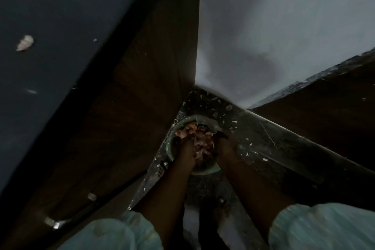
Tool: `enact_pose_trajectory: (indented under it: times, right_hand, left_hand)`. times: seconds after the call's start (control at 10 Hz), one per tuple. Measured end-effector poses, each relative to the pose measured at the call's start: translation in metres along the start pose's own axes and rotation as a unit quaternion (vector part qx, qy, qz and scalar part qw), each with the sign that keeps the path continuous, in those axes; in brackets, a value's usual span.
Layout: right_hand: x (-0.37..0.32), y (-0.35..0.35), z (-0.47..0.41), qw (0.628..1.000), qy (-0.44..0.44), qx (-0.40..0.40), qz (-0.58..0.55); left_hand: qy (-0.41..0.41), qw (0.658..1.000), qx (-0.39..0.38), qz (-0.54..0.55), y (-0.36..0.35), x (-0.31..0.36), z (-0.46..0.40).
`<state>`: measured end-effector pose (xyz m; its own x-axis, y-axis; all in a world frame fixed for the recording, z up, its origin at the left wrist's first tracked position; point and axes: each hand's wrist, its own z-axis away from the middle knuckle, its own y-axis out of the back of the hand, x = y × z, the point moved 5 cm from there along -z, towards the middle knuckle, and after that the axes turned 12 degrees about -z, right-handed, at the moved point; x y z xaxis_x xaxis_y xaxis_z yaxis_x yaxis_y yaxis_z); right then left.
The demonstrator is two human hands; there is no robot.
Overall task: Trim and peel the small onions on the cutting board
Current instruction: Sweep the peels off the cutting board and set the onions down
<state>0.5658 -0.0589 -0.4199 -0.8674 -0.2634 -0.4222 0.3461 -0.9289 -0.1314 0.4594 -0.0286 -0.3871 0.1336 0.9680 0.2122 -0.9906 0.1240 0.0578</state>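
Pale sleeves (324, 227) sit closest to the camera, one on each arm. Both arms reach down and away to a green bowl (205, 170) that sits on the floor, in the narrow corner where a dark wooden cupboard (146, 91) meets a white wall (284, 26).

Pinkish brown onion skins (203, 144) fill the bowl in a heap. I cannot pick out any whole small onions in it, and no cutting board shows.

One hand goes in at each side of the heap. Left hand (183, 146) lies on the left side of the bowl, and its fingers look curled into the skins. Right hand (222, 144) is at the right side, but it is too dark to tell if its fingers grip anything.

Little white bits of peel (248, 149) lie on the floor to the right of the bowl. One bigger scrap (25, 42) lies far off on a dark top at the upper left.

What could go wrong: the heap is light and piled high, so I think a quick scoop or lift may spill more skins onto the floor. The corner is tight and dim, so a bump may tip the bowl.
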Motion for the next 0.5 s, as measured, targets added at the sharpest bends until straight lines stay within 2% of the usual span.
enact_pose_trajectory:
  times: [0.1, 0.2, 0.3, 0.4, 0.5]
  right_hand:
    - [-0.003, 0.001, 0.011, 0.998, 0.045, 0.044, 0.009]
    - [-0.016, 0.008, 0.026, 0.991, 0.089, 0.054, 0.079]
    - [0.0, 0.007, -0.006, 0.996, 0.02, -0.041, 0.071]
    - [-0.03, -0.01, 0.03, 0.988, -0.063, -0.137, -0.046]
    - [-0.106, -0.045, 0.155, 0.956, -0.018, -0.178, -0.232]
  left_hand:
    - [-0.061, 0.996, 0.02, -0.066, 0.002, 0.0, -0.003]
    - [-0.124, 0.985, 0.087, -0.077, 0.006, -0.005, -0.029]
    - [-0.117, 0.991, 0.026, -0.059, -0.013, 0.005, 0.014]
    - [-0.127, 0.985, -0.116, 0.027, -0.033, 0.036, 0.114]
    - [-0.156, 0.96, -0.169, 0.157, -0.039, 0.074, 0.167]
